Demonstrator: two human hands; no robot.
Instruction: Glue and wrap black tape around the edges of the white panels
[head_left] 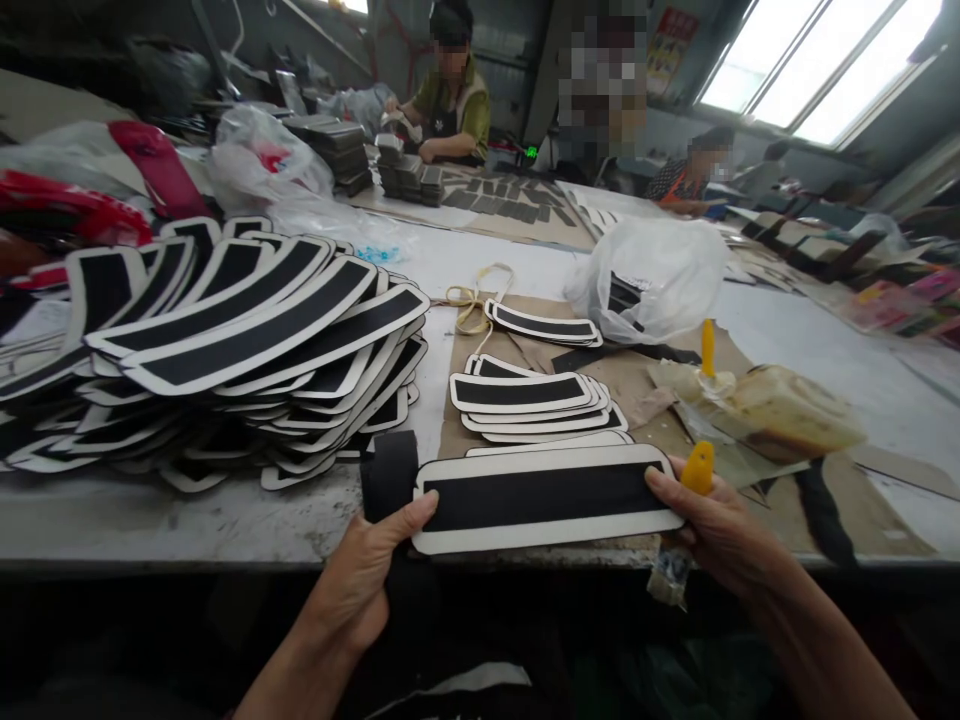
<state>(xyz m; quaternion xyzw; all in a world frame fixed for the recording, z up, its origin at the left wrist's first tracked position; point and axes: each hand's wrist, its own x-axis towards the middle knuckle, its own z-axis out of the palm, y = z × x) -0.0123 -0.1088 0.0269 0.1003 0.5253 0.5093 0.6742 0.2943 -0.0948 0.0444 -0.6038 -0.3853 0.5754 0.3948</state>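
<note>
The left hand [354, 578] and right hand [724, 525] pinch opposite ends of a white-bordered black strip [547, 500] by the table's near edge; the right also holds a yellow-handled brush [699, 468]. Positioning, I'd say; the next move calls for level ends, bristles clear.

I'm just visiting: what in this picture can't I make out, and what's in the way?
All in the head view:
Underside of the black-and-white strip: hidden by its top side.
Fingertips of the left hand, except the thumb: behind the strip.
Middle of the brush: covered by the right hand.
Contents of the plastic bag: obscured by cloudy plastic.
Far end of the large pile: cut off by the left edge.
Writing on the poster: too small, blurred.
</note>
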